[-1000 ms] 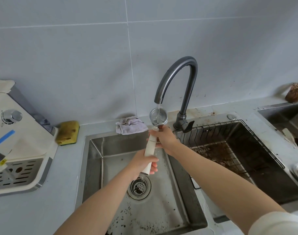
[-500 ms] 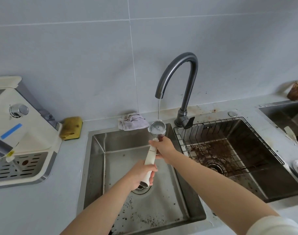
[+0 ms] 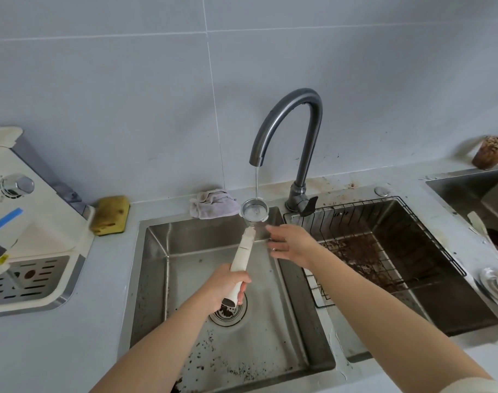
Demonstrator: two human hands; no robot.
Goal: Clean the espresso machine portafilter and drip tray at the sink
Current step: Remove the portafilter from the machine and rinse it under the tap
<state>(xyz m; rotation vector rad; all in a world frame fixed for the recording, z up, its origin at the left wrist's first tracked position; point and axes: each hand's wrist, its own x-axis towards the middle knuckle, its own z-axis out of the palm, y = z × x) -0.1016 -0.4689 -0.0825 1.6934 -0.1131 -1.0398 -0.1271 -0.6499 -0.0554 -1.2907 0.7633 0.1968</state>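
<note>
The portafilter [image 3: 246, 242] slants under water [image 3: 256, 180] (basket up); drip tray [image 3: 23, 282] at left

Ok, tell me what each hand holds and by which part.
The left hand grips the portafilter by the lower end of its white handle; the right hand holds nothing.

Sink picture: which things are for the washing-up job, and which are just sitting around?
For the job: portafilter, gripped by the left hand; running faucet; left sink basin; drip tray on the espresso machine; open right hand beside the portafilter.
Just lying about: yellow sponge; crumpled cloth; wire rack; stained brown cup.
</note>
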